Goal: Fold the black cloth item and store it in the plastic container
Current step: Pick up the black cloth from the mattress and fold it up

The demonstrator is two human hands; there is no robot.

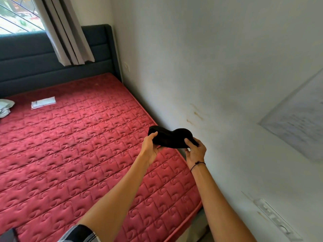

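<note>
Right of frame centre, the left hand [150, 145] and right hand [195, 151] each pinch 1 end of the small black cloth item [170, 137], held above the red quilted mattress [73, 145]; folding looks underway, and no plastic container is in view.

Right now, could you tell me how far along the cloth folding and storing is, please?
Nothing looks stored: no plastic container is in view. In hand: the left hand and right hand hold the bunched black cloth item above the red quilted mattress. Folding and storing remain.

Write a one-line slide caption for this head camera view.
Left hand and right hand hold a black cloth above the red mattress edge.
</note>
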